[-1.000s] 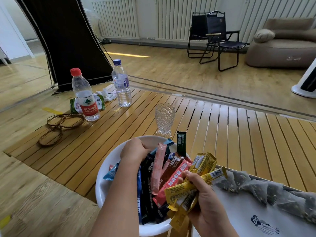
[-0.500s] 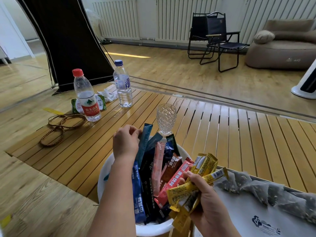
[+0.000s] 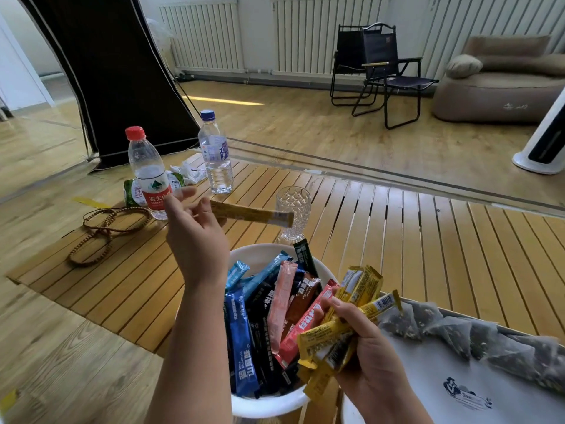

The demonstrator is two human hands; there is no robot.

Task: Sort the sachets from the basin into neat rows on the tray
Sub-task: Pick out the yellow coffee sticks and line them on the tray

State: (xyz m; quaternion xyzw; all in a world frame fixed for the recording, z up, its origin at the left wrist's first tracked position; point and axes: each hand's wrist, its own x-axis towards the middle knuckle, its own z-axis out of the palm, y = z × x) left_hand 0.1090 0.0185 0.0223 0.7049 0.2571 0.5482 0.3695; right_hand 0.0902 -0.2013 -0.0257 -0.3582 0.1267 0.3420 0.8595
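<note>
1. The yellow sachet (image 3: 250, 213) looks light and thin, likely floppy; pinching one end suits it.
2. The left hand (image 3: 195, 237) pinches its near end in a fingertip grip; it juts rightward, above the basin (image 3: 260, 403).
3. The right hand (image 3: 371, 359) is clenched on a yellow bundle (image 3: 339, 335), beside the tray (image 3: 428, 381).

1. The basin (image 3: 263, 402) stands on the slatted table (image 3: 397, 240), with the tray (image 3: 428, 387) touching its right side.
2. Sachets (image 3: 275, 316) lie in the basin.
3. The glass (image 3: 293, 214) stands behind the basin.
4. Two bottles (image 3: 149, 175) stand far left, behind the cord (image 3: 107, 228).
5. Mesh bags (image 3: 489, 341) lie along the tray's far edge.
</note>
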